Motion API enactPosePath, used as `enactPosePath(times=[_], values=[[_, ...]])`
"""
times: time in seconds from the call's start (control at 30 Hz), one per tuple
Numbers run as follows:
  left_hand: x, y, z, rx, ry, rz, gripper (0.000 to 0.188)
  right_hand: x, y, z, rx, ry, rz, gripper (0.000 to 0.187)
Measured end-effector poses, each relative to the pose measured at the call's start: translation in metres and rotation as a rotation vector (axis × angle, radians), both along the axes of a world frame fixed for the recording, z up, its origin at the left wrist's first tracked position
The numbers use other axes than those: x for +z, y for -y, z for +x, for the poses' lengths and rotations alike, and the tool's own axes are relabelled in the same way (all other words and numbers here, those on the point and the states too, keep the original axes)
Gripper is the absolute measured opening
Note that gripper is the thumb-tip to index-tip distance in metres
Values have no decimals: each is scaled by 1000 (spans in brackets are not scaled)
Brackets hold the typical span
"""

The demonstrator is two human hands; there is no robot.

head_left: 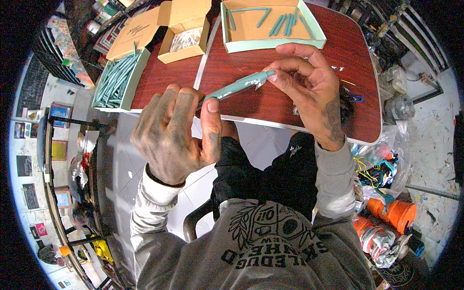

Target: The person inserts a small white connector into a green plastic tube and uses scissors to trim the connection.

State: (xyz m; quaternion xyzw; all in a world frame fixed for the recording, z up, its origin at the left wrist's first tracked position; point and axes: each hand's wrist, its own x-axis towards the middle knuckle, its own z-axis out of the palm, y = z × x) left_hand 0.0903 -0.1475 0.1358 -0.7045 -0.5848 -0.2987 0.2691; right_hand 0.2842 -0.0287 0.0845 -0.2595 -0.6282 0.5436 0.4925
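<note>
Gripping a teal pen (pixel 239 85) at both ends, two bare hands hold it tilted in the air, its right end higher, close to the near edge of the bench (pixel 164 79). The left hand (pixel 166 128) grasps the lower end between thumb and curled fingers; the right hand (pixel 309 82) pinches the upper end between thumb and forefinger, its other fingers raised and clear of the pen. Whether the pen's parts are fully joined cannot be told.

The narrow pinch on the right looks like the weak point: a smooth, rounded barrel could roll or slip from it, and uneven pressure from the two hands could pop a part loose. A pen dropped here might strike the bench's edge, then bounce toward the lap or the tiled floor (pixel 251 140). A sideways push could strain the small clip (pixel 259 83), and rubbing fingers might scuff the pale print.

Beyond, a box (pixel 137 77) at left is heaped with similar pens (pixel 116 79), where a brushing sleeve could tip some out. A small carton (pixel 183 56) holds a clear bag (pixel 186 39). A shallow tray (pixel 273 44) carries scattered pieces (pixel 285 24); a knock could set them rolling.
</note>
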Motion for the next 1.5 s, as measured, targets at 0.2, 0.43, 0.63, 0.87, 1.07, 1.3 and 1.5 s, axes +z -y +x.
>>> enactPosePath(times=[0.2,0.43,0.63,0.87,1.07,1.3,1.5], values=[[0,0,-1,1,-9,17,21,3,-1,1,-37,26,31,39],[1,1,-2,7,0,-10,21,4,-4,1,-80,87,112,37],[2,2,-2,4,-14,-1,21,0,-8,3,-120,119,139,35],[2,0,-3,-4,49,-47,21,-2,-16,8,-671,607,715,28],[3,-1,-1,34,137,-186,25,15,14,12,-37,206,364,33],[1,-5,2,-11,223,-152,27,18,9,2,6,180,349,35],[1,-6,2,-11,234,-228,26,15,4,5,104,196,254,26]])
